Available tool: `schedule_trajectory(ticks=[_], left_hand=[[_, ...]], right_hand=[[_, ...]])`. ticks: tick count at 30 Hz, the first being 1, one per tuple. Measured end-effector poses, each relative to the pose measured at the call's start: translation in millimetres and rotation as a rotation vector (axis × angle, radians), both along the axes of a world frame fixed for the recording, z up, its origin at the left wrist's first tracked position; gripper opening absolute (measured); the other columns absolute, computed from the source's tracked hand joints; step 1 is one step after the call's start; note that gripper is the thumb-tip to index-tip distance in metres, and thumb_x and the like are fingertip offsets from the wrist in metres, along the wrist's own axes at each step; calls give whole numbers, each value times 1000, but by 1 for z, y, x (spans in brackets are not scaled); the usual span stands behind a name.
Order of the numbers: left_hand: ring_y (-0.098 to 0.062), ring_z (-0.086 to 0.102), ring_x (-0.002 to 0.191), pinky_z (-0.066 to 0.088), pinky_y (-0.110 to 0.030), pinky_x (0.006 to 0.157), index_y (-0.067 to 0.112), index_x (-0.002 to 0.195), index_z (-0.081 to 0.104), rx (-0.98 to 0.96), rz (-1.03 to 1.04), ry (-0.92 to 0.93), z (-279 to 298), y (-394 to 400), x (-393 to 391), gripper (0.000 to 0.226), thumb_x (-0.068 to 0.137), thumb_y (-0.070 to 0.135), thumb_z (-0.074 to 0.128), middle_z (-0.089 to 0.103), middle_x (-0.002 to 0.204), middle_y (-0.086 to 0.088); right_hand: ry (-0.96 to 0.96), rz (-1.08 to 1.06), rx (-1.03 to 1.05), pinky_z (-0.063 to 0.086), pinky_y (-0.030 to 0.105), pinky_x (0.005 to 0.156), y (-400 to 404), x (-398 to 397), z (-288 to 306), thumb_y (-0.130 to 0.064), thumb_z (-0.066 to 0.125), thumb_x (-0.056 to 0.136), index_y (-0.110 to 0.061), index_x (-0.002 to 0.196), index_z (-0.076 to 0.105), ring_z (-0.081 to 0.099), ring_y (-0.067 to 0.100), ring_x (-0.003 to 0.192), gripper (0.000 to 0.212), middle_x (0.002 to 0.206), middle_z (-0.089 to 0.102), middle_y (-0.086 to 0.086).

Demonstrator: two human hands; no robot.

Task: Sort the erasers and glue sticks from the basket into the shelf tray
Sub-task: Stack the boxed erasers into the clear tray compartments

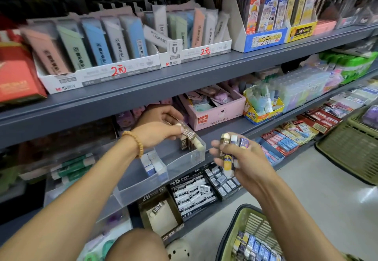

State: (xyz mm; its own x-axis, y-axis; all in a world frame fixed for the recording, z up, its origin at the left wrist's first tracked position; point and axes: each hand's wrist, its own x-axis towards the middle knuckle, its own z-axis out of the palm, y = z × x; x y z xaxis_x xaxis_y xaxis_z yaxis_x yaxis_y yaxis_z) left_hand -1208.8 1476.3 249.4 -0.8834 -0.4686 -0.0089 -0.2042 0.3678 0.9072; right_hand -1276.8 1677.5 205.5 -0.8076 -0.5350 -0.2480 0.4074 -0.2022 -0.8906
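A clear plastic shelf tray [184, 158] juts from the middle shelf. Its left compartment holds blue-and-white erasers [152, 163]; its right compartment holds brown 2B erasers [189, 140] standing on end. My left hand [157, 127] reaches over the right compartment and pinches one brown 2B eraser at its top. My right hand [239, 156] hovers just right of the tray, gripping a bunch of erasers [229, 154] in brown, yellow and blue wrappers. The green basket [231, 238] sits on the floor at the bottom right with several blue and dark erasers [253, 246] inside.
Grey shelves hold boxed stationery: pastel cases above, a pink box [214, 113] and a yellow glue box [263, 107] behind the tray, 2B and 4B eraser cartons [192, 195] below. Green glue sticks [71, 168] lie left of the tray. A second green basket [351, 148] stands on the right.
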Motion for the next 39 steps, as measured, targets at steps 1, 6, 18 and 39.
schedule_trajectory(ticks=[1, 6, 18, 39], left_hand=[[-5, 63, 59, 54, -17, 53, 11, 83, 66, -65, -10, -23, -1, -2, 0, 20, 75, -6, 74, 67, 73, -1], [1, 56, 52, 51, -19, 55, 21, 73, 67, -311, -86, -116, -14, -9, -8, 24, 73, -1, 75, 65, 63, 15], [-12, 59, 75, 52, -30, 77, 30, 57, 48, -696, -93, -99, -50, -1, -30, 34, 71, 12, 73, 62, 75, 9], [-15, 65, 56, 58, -21, 60, 3, 87, 69, 133, -144, 16, -5, 13, -14, 10, 80, -2, 74, 69, 63, -7]], right_hand=[[5, -1, 31, 61, 28, 61, 1, 0, -1, 10, 56, 91, 1, 104, 63, 74, 23, 76, 17, 93, 76, 17], [-19, -59, 73, 60, 27, 60, 3, -1, -6, 10, 58, 90, 3, 85, 61, 71, 27, 77, 9, 66, 69, 10], [92, 41, 171, 52, 25, 52, -5, -3, -16, -4, 71, 88, -6, 91, 65, 57, 13, 57, 7, 63, 58, 1], [83, 62, 141, 45, 28, 54, -5, 1, -12, 2, 70, 86, -5, 112, 64, 56, 14, 54, 27, 76, 61, 3]])
